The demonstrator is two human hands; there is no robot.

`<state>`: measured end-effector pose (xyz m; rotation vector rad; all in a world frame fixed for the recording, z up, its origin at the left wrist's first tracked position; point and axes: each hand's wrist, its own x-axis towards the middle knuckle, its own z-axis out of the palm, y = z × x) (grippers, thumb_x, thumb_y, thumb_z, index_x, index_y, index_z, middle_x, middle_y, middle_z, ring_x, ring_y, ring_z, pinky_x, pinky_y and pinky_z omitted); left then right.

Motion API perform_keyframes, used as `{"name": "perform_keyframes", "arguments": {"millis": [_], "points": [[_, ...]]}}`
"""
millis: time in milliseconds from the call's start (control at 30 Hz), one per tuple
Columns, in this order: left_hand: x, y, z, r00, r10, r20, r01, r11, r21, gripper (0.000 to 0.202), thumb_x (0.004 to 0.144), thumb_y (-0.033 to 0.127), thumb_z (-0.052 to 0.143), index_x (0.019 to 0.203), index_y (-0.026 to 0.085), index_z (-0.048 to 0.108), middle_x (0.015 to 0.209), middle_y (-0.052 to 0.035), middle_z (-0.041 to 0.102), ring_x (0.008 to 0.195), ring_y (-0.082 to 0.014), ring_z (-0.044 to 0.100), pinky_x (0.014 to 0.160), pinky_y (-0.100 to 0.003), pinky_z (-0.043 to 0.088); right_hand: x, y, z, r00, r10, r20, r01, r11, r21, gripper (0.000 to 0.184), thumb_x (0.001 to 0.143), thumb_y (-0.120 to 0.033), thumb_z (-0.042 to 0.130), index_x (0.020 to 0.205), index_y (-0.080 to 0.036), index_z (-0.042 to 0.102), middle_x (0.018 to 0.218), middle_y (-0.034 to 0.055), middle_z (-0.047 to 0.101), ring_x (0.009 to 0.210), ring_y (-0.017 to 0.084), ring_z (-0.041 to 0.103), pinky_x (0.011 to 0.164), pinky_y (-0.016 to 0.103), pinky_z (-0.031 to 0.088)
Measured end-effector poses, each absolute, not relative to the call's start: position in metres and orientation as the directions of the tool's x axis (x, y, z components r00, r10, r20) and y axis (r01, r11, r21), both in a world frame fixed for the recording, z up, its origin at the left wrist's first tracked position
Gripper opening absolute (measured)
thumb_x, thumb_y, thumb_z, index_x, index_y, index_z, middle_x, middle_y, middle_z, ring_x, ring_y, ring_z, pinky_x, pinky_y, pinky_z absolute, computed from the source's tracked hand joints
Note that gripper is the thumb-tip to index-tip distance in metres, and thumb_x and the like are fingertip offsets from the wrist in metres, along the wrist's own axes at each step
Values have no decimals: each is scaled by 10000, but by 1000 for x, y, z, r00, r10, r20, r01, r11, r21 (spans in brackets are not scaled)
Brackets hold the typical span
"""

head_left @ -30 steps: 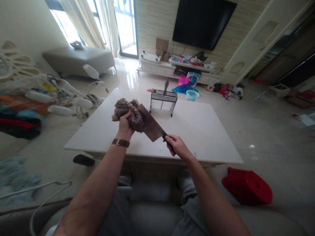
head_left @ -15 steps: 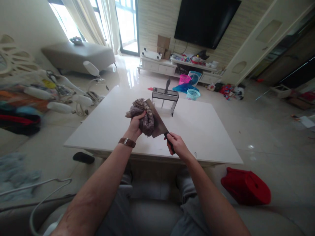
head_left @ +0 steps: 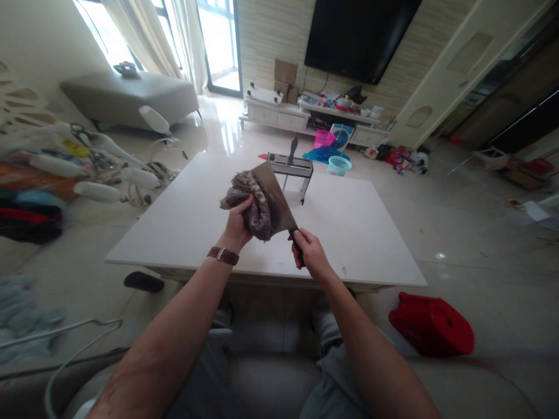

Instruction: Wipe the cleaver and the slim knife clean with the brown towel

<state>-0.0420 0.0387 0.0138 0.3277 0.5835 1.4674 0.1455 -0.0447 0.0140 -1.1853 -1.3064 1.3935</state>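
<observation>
My right hand (head_left: 309, 251) is closed around the black handle of a cleaver (head_left: 279, 201), whose broad blade slants up and to the left above the table. A bunched grey-brown cloth (head_left: 257, 212) is gripped in my left hand (head_left: 239, 224), its thumb lying on top. The cloth rests against the left side of the blade and covers part of it. Behind the blade, a knife block (head_left: 301, 169) with a dark top and clear sides stands on the white table (head_left: 183, 233). One dark handle sticks up from the block, and a small red tip shows at its left.
A red bin-like object (head_left: 430, 326) is on the floor at the right. Past the table are a light-blue basket (head_left: 339, 166), a pink basket (head_left: 324, 138) and a low TV cabinet (head_left: 279, 116). White lamp-like fittings (head_left: 100, 192) crowd the left side.
The cleaver's blade has shifted slightly up against the cloth, with more of its face showing. My right hand has risen a little. The whole view has drifted slightly.
</observation>
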Motion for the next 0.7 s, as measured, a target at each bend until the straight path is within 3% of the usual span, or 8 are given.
{"name": "perform_keyframes", "arguments": {"millis": [100,533,700], "points": [[-27,36,10,83,973,-215,-785,196,588,152,808,145,765,954,113,739,910,-96,787,862,-220,765,950,-365,613,143,-44,12,-138,987,-83,24,-80,-997,419,905,-634,550,865,-217,535,511,-109,484,309,73,435,307,197,305],[-35,50,0,-83,954,-288,-842,88,532,108,849,156,739,946,122,707,851,-64,773,787,-165,747,926,-323,605,129,-42,7,-162,981,-110,23,-107,-994,442,888,-657,543,861,-216,534,493,-114,472,301,80,446,295,197,317],[-30,40,8,67,965,-255,-806,203,556,96,852,189,726,924,126,731,907,-83,788,832,-207,762,940,-369,622,136,-42,8,-88,989,-121,-54,-126,-991,440,877,-656,563,854,-218,534,485,-113,463,297,74,420,287,195,287]]}}
